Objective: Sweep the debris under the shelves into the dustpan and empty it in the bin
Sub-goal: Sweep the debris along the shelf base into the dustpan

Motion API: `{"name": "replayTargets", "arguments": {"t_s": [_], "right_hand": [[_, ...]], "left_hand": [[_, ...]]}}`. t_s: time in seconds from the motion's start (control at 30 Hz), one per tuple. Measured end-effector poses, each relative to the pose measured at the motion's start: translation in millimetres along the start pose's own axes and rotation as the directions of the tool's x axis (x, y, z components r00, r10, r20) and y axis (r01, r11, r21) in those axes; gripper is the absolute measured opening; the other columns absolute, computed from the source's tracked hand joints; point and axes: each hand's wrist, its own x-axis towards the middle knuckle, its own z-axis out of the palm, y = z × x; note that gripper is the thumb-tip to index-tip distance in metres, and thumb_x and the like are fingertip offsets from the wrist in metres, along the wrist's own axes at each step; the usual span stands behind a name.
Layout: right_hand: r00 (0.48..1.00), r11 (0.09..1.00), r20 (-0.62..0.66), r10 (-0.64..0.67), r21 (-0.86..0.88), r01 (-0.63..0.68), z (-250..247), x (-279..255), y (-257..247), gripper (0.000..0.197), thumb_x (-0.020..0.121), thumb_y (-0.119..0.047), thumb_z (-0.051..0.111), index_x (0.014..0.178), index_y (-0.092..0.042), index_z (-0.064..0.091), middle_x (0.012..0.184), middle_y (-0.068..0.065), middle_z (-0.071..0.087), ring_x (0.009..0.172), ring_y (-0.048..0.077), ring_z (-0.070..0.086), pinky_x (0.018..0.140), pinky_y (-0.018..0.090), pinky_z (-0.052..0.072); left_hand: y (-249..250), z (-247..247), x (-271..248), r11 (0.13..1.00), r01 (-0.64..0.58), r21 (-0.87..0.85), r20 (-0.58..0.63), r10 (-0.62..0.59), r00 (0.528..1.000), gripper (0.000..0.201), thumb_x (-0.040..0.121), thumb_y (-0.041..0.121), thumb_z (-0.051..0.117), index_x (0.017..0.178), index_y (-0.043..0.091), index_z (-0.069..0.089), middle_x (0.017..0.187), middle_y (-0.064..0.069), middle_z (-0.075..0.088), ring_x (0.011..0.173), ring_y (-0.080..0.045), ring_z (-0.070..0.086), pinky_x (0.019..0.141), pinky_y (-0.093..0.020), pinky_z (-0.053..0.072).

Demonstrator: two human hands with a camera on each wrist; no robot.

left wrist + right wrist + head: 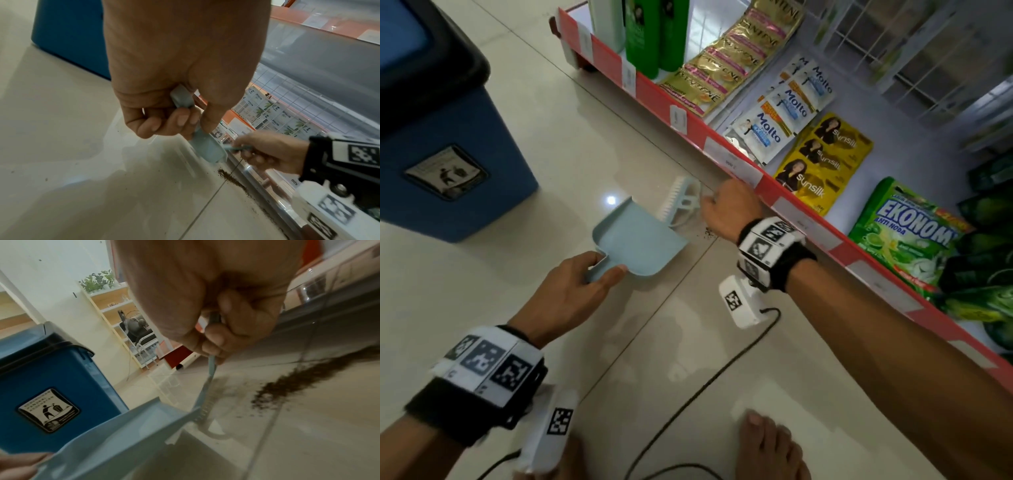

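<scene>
A pale blue dustpan (640,240) lies on the tiled floor with its mouth toward the shelf. My left hand (582,281) grips its short handle (183,99). My right hand (729,212) holds a small pale blue hand brush (681,202) by its handle, bristles at the dustpan's far edge (203,412). A trail of dark brown debris (298,379) lies on the floor along the shelf's base, to the right of the brush, also visible in the left wrist view as debris (230,178). The blue bin (448,147) with a black lid stands to the left.
A red-edged bottom shelf (722,147) runs diagonally at the right, loaded with shampoo bottles (640,31), sachet strips and a green detergent bag (907,233). Black cables (715,370) trail over the floor near my bare foot (770,448).
</scene>
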Motion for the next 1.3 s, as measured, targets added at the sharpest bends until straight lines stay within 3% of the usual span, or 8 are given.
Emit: {"name": "replayTargets", "arguments": {"t_s": [0.2, 0.33, 0.47, 0.63, 0.73, 0.83, 1.07, 1.3], "right_hand": [[0.995, 0.985, 0.02, 0.095, -0.145, -0.091, -32, -50, 64, 0.044, 0.092, -0.02, 0.058, 0.053, -0.006, 0.046, 0.052, 0.006, 0.039, 0.053, 0.022, 0.04, 0.046, 0.025, 0.022], [0.997, 0.997, 0.081, -0.015, -0.075, 0.021, -61, -63, 51, 0.037, 0.093, -0.014, 0.051, 0.059, 0.003, 0.052, 0.056, 0.016, 0.047, 0.056, 0.028, 0.044, 0.055, 0.032, 0.034], [0.976, 0.975, 0.011, -0.216, -0.049, 0.217, -76, -44, 6, 0.031, 0.097, -0.017, 0.046, 0.077, -0.008, 0.068, 0.062, 0.003, 0.065, 0.045, 0.008, 0.058, 0.049, 0.02, 0.043], [0.906, 0.844, -0.061, -0.419, -0.395, 0.363, -41, 1, -44, 0.022, 0.099, -0.016, 0.048, 0.101, -0.008, 0.069, 0.078, 0.007, 0.062, 0.064, 0.02, 0.055, 0.064, 0.032, 0.052], [0.897, 0.735, 0.038, -0.441, -0.558, 0.385, -21, 6, -38, 0.025, 0.103, -0.013, 0.043, 0.107, -0.004, 0.066, 0.079, 0.009, 0.055, 0.066, 0.02, 0.05, 0.063, 0.027, 0.043], [0.932, 0.799, 0.054, -0.359, -0.499, 0.336, -23, -2, -14, 0.025, 0.103, -0.013, 0.043, 0.115, -0.011, 0.065, 0.075, 0.004, 0.049, 0.066, 0.021, 0.054, 0.065, 0.03, 0.049], [0.968, 0.731, 0.203, -0.144, -0.638, 0.243, -57, -51, 46, 0.02, 0.096, -0.015, 0.051, 0.102, -0.008, 0.069, 0.1, 0.015, 0.068, 0.089, 0.031, 0.065, 0.07, 0.031, 0.047], [0.882, 0.711, 0.026, -0.471, -0.58, 0.397, -55, -20, -25, 0.025, 0.102, -0.023, 0.049, 0.095, -0.009, 0.068, 0.07, 0.008, 0.056, 0.062, 0.025, 0.053, 0.063, 0.034, 0.05]], "left_hand": [[0, 1, 8, 0.999, -0.003, -0.035, 0.023, 0.004, 1.0, 0.029, 0.094, 0.039, 0.058, 0.108, 0.015, 0.064, 0.077, 0.01, 0.06, 0.069, -0.008, 0.057, 0.059, -0.026, 0.041], [1, 3, 13, 1.0, 0.001, -0.029, 0.032, 0.0, 0.999, 0.029, 0.094, 0.042, 0.058, 0.107, 0.017, 0.065, 0.074, 0.01, 0.06, 0.066, -0.007, 0.056, 0.058, -0.025, 0.041], [-1, 3, 13, 1.0, -0.003, -0.008, 0.034, 0.003, 0.999, 0.032, 0.094, 0.043, 0.057, 0.109, 0.016, 0.065, 0.075, 0.007, 0.06, 0.067, -0.01, 0.056, 0.059, -0.026, 0.042], [-4, 4, 4, 1.0, -0.012, -0.004, 0.054, 0.013, 0.998, 0.034, 0.095, 0.042, 0.056, 0.112, 0.014, 0.064, 0.077, 0.007, 0.061, 0.068, -0.008, 0.057, 0.058, -0.024, 0.041], [-2, 9, -2, 1.0, -0.026, 0.004, 0.084, 0.026, 0.996, 0.037, 0.095, 0.042, 0.055, 0.117, 0.013, 0.063, 0.089, 0.001, 0.066, 0.075, -0.008, 0.06, 0.06, -0.024, 0.043], [0, 14, -3, 1.0, -0.026, -0.001, 0.097, 0.026, 0.995, 0.038, 0.095, 0.042, 0.056, 0.119, 0.013, 0.063, 0.098, -0.004, 0.069, 0.084, -0.016, 0.064, 0.068, -0.029, 0.048], [-7, 18, 7, 1.0, -0.018, 0.01, 0.088, 0.017, 0.996, 0.032, 0.095, 0.044, 0.055, 0.106, 0.015, 0.064, 0.082, 0.005, 0.065, 0.07, -0.01, 0.059, 0.06, -0.026, 0.043], [-1, 24, 18, 1.0, -0.013, -0.022, 0.084, 0.014, 0.996, 0.037, 0.095, 0.044, 0.056, 0.116, 0.016, 0.064, 0.082, 0.011, 0.063, 0.072, -0.004, 0.059, 0.058, -0.021, 0.04]]}}
